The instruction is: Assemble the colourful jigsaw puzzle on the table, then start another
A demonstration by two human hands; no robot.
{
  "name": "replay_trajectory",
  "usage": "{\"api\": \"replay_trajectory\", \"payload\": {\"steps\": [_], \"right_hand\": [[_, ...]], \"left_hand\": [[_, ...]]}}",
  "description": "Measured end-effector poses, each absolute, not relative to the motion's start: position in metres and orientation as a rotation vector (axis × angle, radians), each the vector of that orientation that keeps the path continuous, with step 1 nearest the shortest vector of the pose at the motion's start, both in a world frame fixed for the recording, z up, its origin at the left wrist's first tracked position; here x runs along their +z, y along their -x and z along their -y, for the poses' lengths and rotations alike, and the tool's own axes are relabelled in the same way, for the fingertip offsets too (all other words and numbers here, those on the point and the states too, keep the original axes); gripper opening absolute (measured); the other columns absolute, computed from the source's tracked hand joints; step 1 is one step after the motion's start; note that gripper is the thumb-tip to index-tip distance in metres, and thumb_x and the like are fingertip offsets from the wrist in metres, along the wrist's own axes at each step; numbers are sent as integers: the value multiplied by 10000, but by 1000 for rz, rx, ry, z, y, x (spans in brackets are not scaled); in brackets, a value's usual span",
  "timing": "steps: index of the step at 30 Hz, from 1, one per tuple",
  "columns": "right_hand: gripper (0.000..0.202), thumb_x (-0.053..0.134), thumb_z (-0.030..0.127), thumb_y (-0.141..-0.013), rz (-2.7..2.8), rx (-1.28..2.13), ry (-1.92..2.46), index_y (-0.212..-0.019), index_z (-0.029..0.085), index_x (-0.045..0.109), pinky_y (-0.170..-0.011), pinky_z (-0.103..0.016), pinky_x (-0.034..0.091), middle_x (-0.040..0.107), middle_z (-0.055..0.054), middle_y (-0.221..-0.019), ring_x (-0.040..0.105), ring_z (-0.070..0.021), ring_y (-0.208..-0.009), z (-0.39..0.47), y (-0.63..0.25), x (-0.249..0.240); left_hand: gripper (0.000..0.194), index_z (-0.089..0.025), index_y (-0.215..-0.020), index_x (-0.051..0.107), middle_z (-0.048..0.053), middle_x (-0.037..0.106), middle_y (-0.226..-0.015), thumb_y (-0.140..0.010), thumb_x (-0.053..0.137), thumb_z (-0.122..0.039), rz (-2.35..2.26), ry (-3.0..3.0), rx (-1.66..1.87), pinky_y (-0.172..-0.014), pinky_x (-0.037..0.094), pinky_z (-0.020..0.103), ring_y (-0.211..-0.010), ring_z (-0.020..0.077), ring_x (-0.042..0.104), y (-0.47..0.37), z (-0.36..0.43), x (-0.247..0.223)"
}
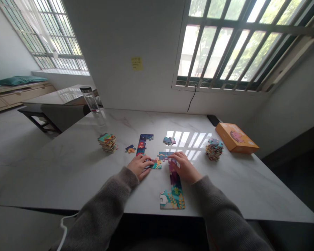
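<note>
My left hand (140, 166) is closed over the lower corner of a joined jigsaw puzzle section (141, 144), its fingertips on the green and orange pieces (157, 164). This section runs up from the hand and bends right at its top. My right hand (186, 168) has its fingers bent onto the upper corner of a second jigsaw puzzle section (175, 179), partly covering purple pieces. That section runs down toward me and ends in a teal corner (172, 200) with orange plants. A small gap lies between the two sections.
Loose puzzle pieces (131, 149) lie left, and more pieces (169, 141) lie behind. Stacks of pieces stand at left (107, 143) and right (214, 150). An orange box (235, 138), a dark flat object (212, 120) and a clear bottle (90, 100) are on the marble-patterned table (75, 174).
</note>
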State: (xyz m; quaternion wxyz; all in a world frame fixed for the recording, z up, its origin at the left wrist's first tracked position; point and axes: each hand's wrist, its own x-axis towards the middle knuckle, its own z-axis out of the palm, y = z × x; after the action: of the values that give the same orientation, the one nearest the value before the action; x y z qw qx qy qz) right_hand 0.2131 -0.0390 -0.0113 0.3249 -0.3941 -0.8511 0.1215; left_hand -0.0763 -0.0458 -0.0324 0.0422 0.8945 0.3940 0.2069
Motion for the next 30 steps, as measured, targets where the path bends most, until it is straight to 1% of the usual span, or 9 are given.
{"api": "replay_trajectory", "payload": {"steps": [3, 7, 12, 16, 19, 21, 24, 26, 30], "right_hand": [[265, 544, 190, -955, 2235, 359, 998, -1192, 261, 641, -949, -441, 514, 644, -83, -1129, 568, -244, -1070, 55, -212, -15], [266, 548, 199, -957, 2232, 345, 1027, -1200, 262, 636, -969, -465, 518, 637, -91, -1147, 568, -250, -1098, 71, -211, -16], [304, 557, 194, -948, 2283, 302, 1067, -1241, 251, 618, -1039, -489, 493, 609, -107, -1246, 529, -264, -1198, 88, -207, -15], [350, 582, 226, -939, 2332, 282, 1093, -1288, 245, 588, -1096, -514, 455, 561, -123, -1339, 477, -282, -1286, 100, -204, -13], [367, 588, 236, -937, 2350, 283, 1080, -1303, 260, 578, -1099, -528, 449, 543, -122, -1374, 470, -287, -1303, 100, -204, -11], [365, 576, 230, -941, 2323, 300, 1063, -1304, 269, 578, -1076, -508, 470, 554, -114, -1357, 491, -276, -1277, 91, -207, -10], [304, 545, 220, -955, 2238, 326, 1072, -1250, 254, 612, -1019, -463, 504, 608, -101, -1240, 544, -254, -1177, 59, -215, -12], [266, 540, 201, -945, 2197, 290, 1111, -1190, 229, 640, -987, -455, 505, 633, -100, -1157, 559, -256, -1120, 29, -221, -15], [235, 536, 182, -924, 2154, 208, 1160, -1117, 201, 669, -992, -440, 477, 642, -101, -1126, 551, -253, -1091, -32, -227, -23]], "left_hand": [[331, -298, -1228, 669, 62, 611, -1216, -904, 610, -330, -1216, -2764, 606, -974, 431, 451, -1040, 268, 474, 76, 45, -34], [315, -323, -1228, 682, 64, 602, -1225, -931, 583, -357, -1222, -2794, 591, -964, 432, 450, -1041, 267, 473, 77, 42, -37], [296, -330, -1221, 691, 53, 614, -1268, -956, 557, -340, -1197, -2827, 602, -959, 435, 436, -1029, 254, 470, 79, 38, -41], [279, -326, -1191, 707, 51, 635, -1247, -963, 549, -299, -1189, -2818, 626, -937, 446, 416, -1015, 248, 470, 80, 38, -42], [281, -326, -1188, 709, 57, 639, -1228, -967, 540, -286, -1183, -2786, 662, -940, 451, 415, -1015, 246, 477, 79, 38, -41], [280, -325, -1186, 710, 61, 638, -1221, -967, 539, -283, -1176, -2770, 679, -948, 450, 414, -1017, 243, 482, 78, 39, -40], [283, -322, -1183, 709, 58, 637, -1230, -955, 552, -260, -1182, -2768, 663, -950, 447, 417, -1015, 244, 480, 78, 40, -39], [294, -326, -1188, 704, 53, 635, -1242, -942, 568, -240, -1186, -2767, 646, -948, 444, 421, -1017, 247, 479, 78, 40, -39], [289, -327, -1179, 709, 52, 633, -1245, -934, 581, -242, -1180, -2764, 651, -952, 443, 431, -1029, 250, 483, 79, 38, -40]]}}
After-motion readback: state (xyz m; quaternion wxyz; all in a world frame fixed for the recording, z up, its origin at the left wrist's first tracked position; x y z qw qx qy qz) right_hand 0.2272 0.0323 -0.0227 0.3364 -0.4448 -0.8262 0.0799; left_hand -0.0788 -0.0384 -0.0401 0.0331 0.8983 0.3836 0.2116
